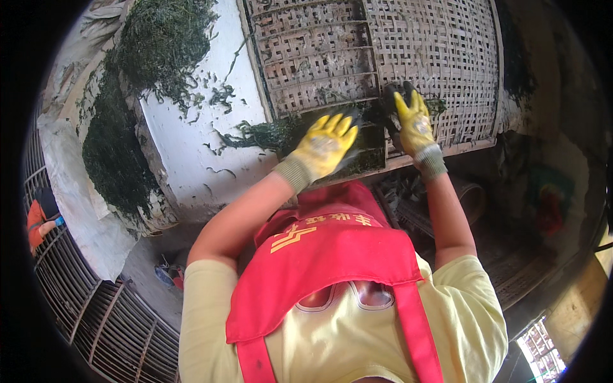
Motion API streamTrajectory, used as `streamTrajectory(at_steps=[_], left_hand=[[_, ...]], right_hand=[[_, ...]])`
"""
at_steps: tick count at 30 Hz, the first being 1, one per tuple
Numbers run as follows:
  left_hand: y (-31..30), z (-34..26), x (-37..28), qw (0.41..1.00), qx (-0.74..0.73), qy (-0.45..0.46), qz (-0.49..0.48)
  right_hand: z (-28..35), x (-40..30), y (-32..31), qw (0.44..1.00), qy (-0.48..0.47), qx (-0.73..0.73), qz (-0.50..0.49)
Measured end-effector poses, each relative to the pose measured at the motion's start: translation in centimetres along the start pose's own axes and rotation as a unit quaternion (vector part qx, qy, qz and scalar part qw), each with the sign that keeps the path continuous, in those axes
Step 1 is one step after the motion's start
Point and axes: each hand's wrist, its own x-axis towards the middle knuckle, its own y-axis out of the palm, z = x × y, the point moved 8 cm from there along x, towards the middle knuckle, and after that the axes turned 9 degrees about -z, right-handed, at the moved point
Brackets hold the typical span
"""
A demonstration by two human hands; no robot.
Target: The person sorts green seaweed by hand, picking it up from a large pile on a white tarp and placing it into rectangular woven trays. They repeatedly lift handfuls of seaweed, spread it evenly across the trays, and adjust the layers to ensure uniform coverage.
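Note:
My left hand (pixel 325 147), in a yellow-and-black work glove with a knitted cuff, is spread palm down and slightly blurred. It lies over dark green leafy strands (pixel 366 143) in the near section of a slatted frame (pixel 316 62). My right hand (pixel 413 117), gloved alike, rests at the frame's right bar with fingers apart. Beneath it is a woven bamboo-strip mat (pixel 436 57), with a few green strands beside the fingers. What lies under both palms is hidden. A trail of green strands (pixel 263 135) runs left from my left hand onto a white board (pixel 215 167).
Large heaps of green strands (pixel 163 43) lie on and beside the board, one (pixel 115 158) against its left edge. A pale sheet (pixel 81 191) hangs further left. Metal bar racks (pixel 115 325) stand lower left, near another person's orange sleeve (pixel 36 220). A red apron (pixel 325 253) covers my front.

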Motion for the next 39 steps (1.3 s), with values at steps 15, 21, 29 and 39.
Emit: streamTrajectory(at_steps=[15, 21, 29, 39], left_hand=[[1.0, -1.0, -0.1, 0.987, -0.106, 0.001, 0.122], [-1.7, 3.7, -8.3, 0.921, -0.323, -0.217, 0.006], [-9.7, 9.4, -14.4, 0.860, -0.146, -0.356, -0.335], [-8.0, 3.2, -12.8, 0.950, -0.221, -0.140, -0.169]], right_hand=[[21.4, -2.1, -8.1, 0.951, -0.273, 0.139, -0.043], [18.0, -1.3, -2.0, 0.920, -0.267, 0.286, -0.021], [23.0, 0.2, -2.3, 0.929, -0.295, 0.184, -0.129], [9.3, -0.3, -4.9, 0.954, -0.160, 0.237, -0.091]])
